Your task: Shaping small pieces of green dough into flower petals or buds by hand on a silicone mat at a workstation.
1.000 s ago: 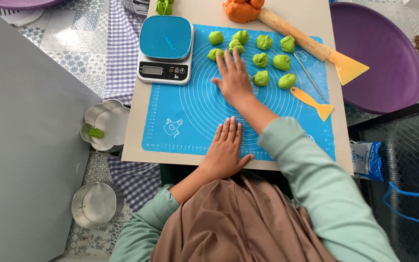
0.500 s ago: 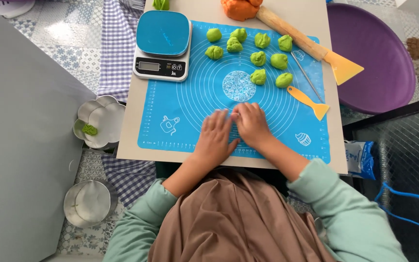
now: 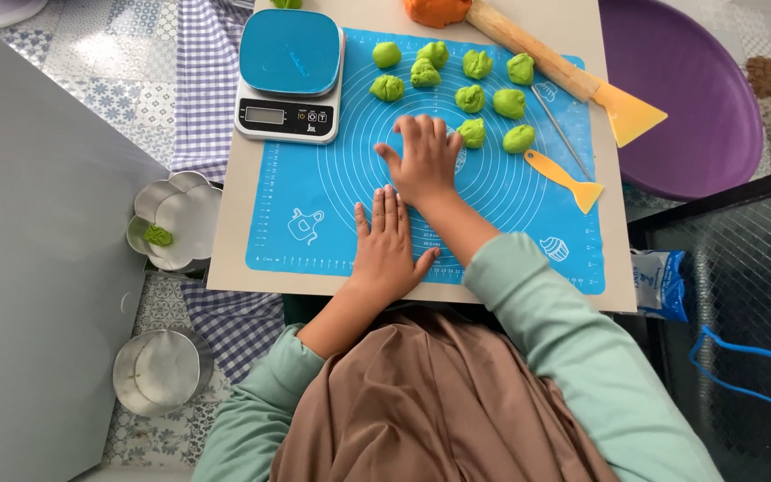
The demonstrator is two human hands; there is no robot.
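A mat (image 3: 314, 223) is laid on a board (image 3: 234, 268). Dough balls (image 3: 470, 98) are grouped at its far side, a scale (image 3: 289, 76) at far left, a scraper (image 3: 564, 178) at right. Both hands (image 3: 426, 161) are pressed flat mid-mat.

grey scale display (image 3: 264, 115) upper left; white-blue packet (image 3: 660, 282) right.
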